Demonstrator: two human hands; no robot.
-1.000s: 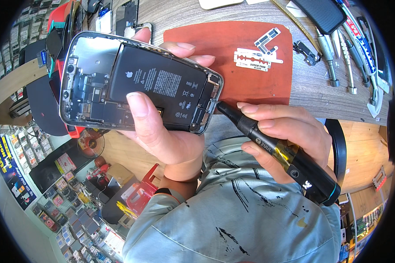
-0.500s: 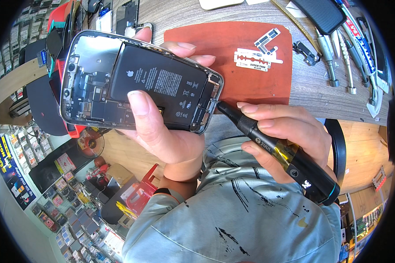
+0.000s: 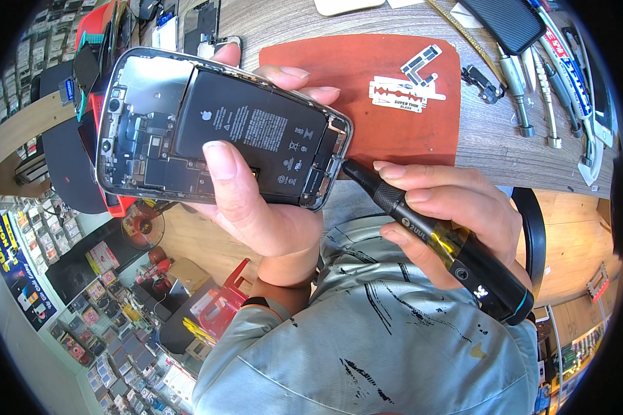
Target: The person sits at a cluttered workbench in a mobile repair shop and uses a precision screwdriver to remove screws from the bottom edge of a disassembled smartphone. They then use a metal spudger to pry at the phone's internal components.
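Observation:
An opened smartphone (image 3: 163, 149) without its screen lies tilted in my left hand (image 3: 256, 214), its battery (image 3: 235, 117) and inner parts facing up. My left thumb presses over the battery's lower edge, and the other fingertips show along the far side. My right hand (image 3: 464, 207) is closed round a black pen-shaped power tool (image 3: 432, 238) with a knurled collar and a yellowish see-through section. The tool's dark tapered tip is at the phone's right end, by the bottom edge; whether it touches the frame I cannot tell.
On the wooden table (image 3: 367, 21) lies a red-brown mat (image 3: 311, 55) with a white razor-blade packet (image 3: 398, 95) and a small metal bracket (image 3: 421, 66) on it. Right of the mat are a small black part (image 3: 483, 84), several screwdrivers (image 3: 516, 90) and a dark tray (image 3: 509, 24).
Almost nothing differs. The power tool has turned very slightly in my right hand, while the phone and my left hand stay nearly in place.

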